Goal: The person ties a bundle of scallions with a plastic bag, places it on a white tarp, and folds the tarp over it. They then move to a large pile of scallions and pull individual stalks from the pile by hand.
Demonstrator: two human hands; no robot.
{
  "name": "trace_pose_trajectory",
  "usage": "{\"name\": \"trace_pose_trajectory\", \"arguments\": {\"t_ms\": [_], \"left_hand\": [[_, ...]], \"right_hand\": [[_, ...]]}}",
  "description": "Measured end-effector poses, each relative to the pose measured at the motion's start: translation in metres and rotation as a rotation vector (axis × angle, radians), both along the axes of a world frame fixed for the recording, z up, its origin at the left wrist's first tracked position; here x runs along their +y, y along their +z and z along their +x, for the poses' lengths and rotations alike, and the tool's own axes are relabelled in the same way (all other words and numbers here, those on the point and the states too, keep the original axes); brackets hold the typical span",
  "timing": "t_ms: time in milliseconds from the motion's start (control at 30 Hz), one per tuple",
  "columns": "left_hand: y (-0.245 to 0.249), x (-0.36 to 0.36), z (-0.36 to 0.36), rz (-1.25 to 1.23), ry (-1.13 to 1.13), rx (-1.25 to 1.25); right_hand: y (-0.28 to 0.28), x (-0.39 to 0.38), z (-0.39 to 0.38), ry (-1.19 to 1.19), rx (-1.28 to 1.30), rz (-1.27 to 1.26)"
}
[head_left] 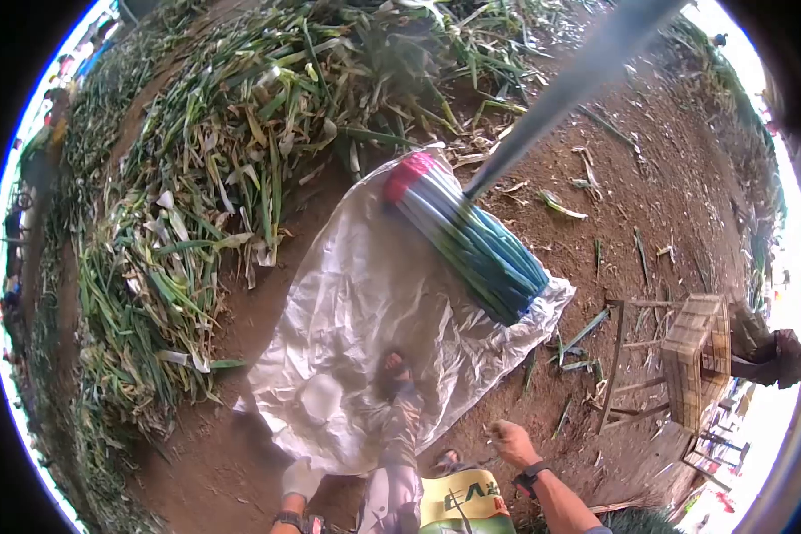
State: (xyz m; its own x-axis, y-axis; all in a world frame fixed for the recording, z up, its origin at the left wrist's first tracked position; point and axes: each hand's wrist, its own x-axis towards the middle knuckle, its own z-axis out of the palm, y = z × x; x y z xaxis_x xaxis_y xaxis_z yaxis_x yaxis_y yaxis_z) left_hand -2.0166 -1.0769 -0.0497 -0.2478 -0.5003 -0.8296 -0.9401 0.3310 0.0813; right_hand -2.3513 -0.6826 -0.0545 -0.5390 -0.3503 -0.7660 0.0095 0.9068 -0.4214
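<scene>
A large bundle of green onions (472,240) lies on a crumpled whitish plastic sheet (329,303), with a red wrap around its white end and blue at the leafy end. My left hand (303,481), which looks white-gloved, is low at the sheet's near edge. Its fingers are too blurred to tell whether they grip the sheet. Right of the sheet, my right hand (512,442) is held with curled fingers above the soil. Something small may show at its fingertips, but I cannot make it out. Both wrists carry dark bands.
Heaped onion plants (187,196) cover the ground on the left and at the back. A grey pole (570,98) slants across the upper right. A wooden chair (685,356) is at the right. One of my feet (396,363) is on the sheet. Yellow printed material (463,498) is near my legs.
</scene>
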Motion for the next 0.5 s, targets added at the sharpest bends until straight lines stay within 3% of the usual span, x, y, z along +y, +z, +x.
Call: {"name": "trace_pose_trajectory", "arguments": {"t_ms": [33,133,267,500], "left_hand": [[0.007,0.008,0.01,0.006,-0.015,-0.001],[0.03,0.03,0.029,0.037,-0.057,-0.044],[0.034,0.07,0.09,0.006,-0.132,-0.02],[0.075,0.118,0.168,-0.049,-0.223,0.007]], "right_hand": [[-0.007,0.006,0.02,0.103,0.057,-0.02],[-0.008,0.026,0.08,0.057,0.034,-0.172],[0.026,0.066,0.157,-0.202,-0.086,-0.139],[0.029,0.203,0.323,-0.139,0.009,0.12]]}}
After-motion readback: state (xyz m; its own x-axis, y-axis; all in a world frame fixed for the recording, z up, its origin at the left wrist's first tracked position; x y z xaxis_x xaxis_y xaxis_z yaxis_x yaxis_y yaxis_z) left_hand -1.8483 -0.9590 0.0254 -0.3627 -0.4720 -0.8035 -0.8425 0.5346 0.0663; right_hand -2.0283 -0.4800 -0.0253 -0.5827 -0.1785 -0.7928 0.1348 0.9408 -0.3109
